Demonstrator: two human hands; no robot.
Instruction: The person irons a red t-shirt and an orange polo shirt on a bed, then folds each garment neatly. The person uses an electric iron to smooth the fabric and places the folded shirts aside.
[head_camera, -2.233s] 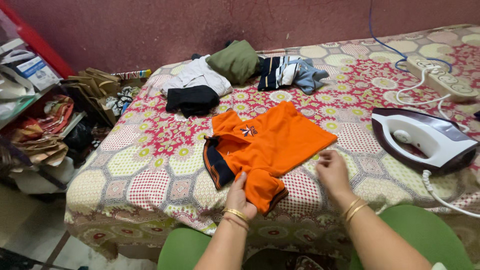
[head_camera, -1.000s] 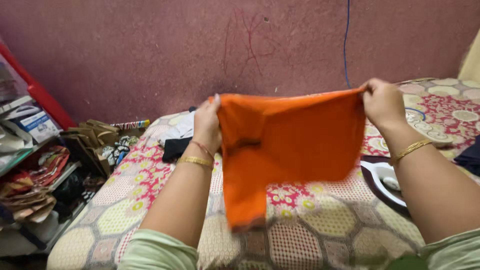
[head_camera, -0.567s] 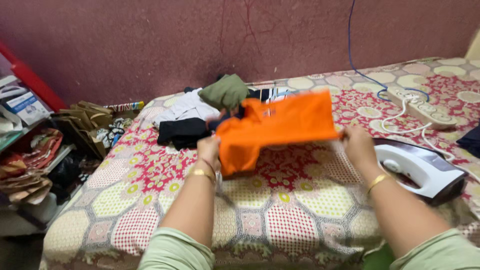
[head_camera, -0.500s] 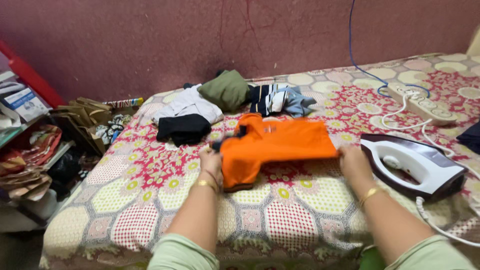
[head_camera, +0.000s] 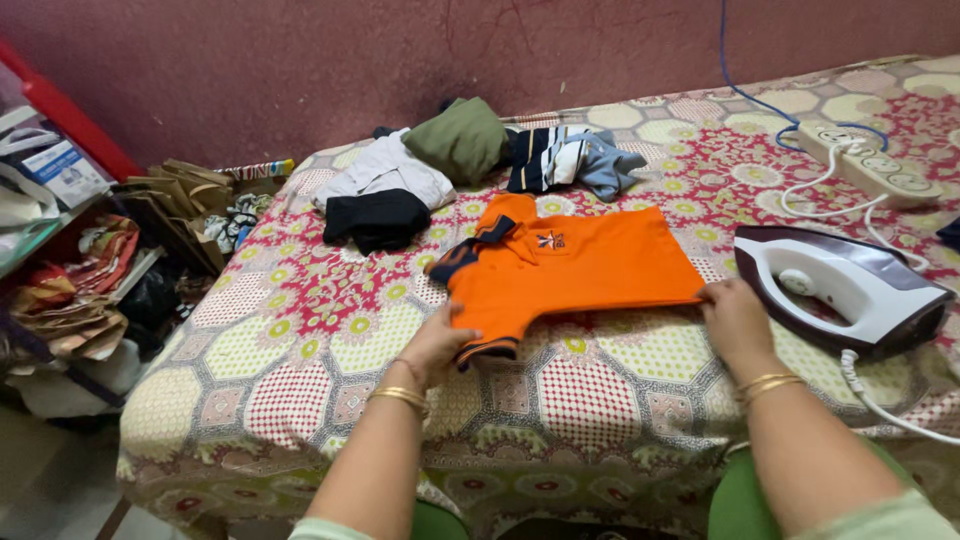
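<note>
Head camera shows the orange shirt (head_camera: 570, 270) lying flat on the patterned bedcover (head_camera: 300, 350); it looks light and soft, best held at hem and sleeve edge. Left hand (head_camera: 437, 345) pinches the sleeve cuff, right hand (head_camera: 735, 318) pinches the hem corner. Just beyond the right grip stands an iron (head_camera: 845, 285).

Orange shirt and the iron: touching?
Apart. The head view shows patterned bedsheet between the orange shirt and the iron, with the right hand at the shirt's near corner.
</note>
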